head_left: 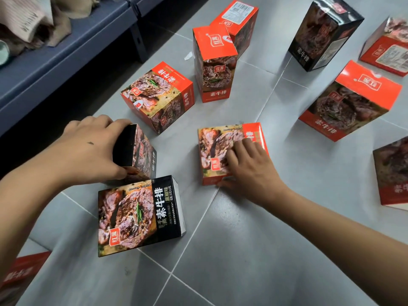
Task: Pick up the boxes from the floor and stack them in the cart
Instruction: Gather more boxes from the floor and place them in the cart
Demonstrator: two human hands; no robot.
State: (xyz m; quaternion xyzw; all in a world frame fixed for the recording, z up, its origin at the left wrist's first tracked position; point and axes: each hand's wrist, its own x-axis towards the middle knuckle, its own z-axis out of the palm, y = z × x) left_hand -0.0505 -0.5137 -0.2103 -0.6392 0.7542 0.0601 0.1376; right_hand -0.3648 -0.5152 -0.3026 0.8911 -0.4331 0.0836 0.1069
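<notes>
Black box (pixel 141 215) nearest, untouched on the floor (pixel 242 250). Beyond, left hand (pixel 88 149) grip clamped on a smaller black box (pixel 136 149); right hand (pixel 247 171) grip pinching a flat red box (pixel 220 146). Farther, at least 6 other boxes (pixel 214 65). No cart visible, nothing stacked.

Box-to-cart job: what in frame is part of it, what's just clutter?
Job: left hand gripping black box; right hand pinching flat orange box, fingers on top, thumb at near edge; other floor boxes, e.g. upright orange box, tall black box. Cart not in view.
Clutter: blue shelf, sacks on it, paper scrap.
</notes>
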